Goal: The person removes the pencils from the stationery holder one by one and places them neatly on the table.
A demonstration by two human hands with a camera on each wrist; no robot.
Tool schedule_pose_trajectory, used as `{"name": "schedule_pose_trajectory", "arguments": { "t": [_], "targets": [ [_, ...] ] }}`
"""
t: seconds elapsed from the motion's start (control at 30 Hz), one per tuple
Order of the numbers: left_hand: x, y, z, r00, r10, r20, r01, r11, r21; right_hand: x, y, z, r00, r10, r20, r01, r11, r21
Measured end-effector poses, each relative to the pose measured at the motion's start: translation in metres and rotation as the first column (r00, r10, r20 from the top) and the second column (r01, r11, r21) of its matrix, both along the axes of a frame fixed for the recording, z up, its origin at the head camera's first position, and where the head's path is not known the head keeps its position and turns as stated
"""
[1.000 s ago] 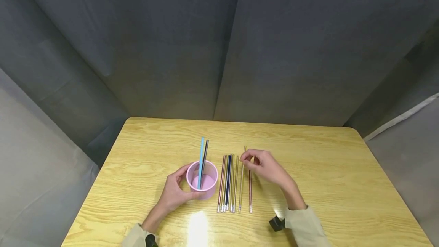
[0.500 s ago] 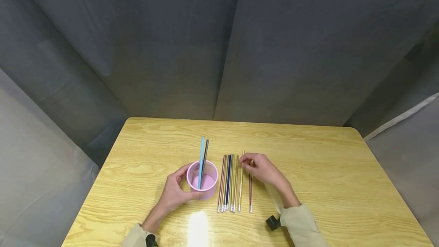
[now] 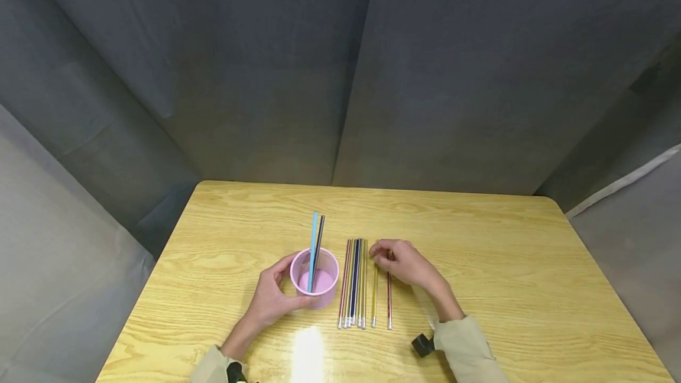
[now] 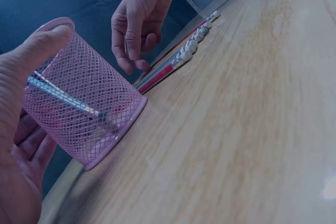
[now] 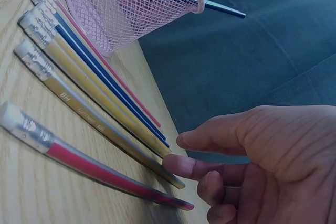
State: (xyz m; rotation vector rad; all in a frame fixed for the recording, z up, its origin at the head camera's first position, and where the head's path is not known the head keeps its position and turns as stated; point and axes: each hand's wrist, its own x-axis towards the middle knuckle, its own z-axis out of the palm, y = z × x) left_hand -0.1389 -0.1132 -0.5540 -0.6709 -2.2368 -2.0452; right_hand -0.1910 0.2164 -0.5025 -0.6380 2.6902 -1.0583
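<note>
My left hand point(image 3: 271, 303) grips a pink mesh pencil cup point(image 3: 328, 300), thumb on the near side and fingers around the far side. A light blue pencil point(image 3: 312, 247) and a dark pencil point(image 3: 319, 241) lean inside it. Right of the cup, several pencils point(image 3: 353, 282) lie side by side, eraser ends toward me. My right hand point(image 3: 407, 262) is over a gold pencil point(image 3: 375, 300); in the right wrist view its index fingertip touches the gold pencil point(image 5: 89, 114) near the far end, with the thumb apart. A red pencil point(image 3: 389, 303) lies farther right, partly under that hand.
The wooden table point(image 3: 505, 253) extends to both sides, its far edge against a dark grey curtain point(image 3: 266, 105). Light glares off the tabletop near the front. A small black device point(image 3: 422, 345) is at my right cuff.
My right hand has come slightly lower and left, and the gold pencil has dropped toward me, level with the others. The row's rightmost pencil has shifted left against its neighbours. My left hand stays on the cup.
</note>
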Motion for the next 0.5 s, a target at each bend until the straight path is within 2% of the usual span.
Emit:
{"name": "schedule_pose_trajectory", "arguments": {
  "t": [0.27,0.4,0.5],
  "targets": [
    [-0.001,0.001,0.000,1.000,0.004,0.006,-0.004,1.000,-0.012,0.002,-0.003,0.004,1.000,0.007,-0.026,-0.008,1.000,-0.024],
    [-0.001,0.001,0.000,1.000,-0.002,-0.003,0.002,1.000,-0.012,0.006,-0.007,0.010,0.999,0.015,-0.033,-0.018,0.997,-0.080],
    [-0.001,0.001,0.000,1.000,-0.002,-0.005,0.002,1.000,-0.012,0.009,-0.012,0.013,0.997,0.023,-0.075,-0.033,0.989,-0.144]
  ]
}}
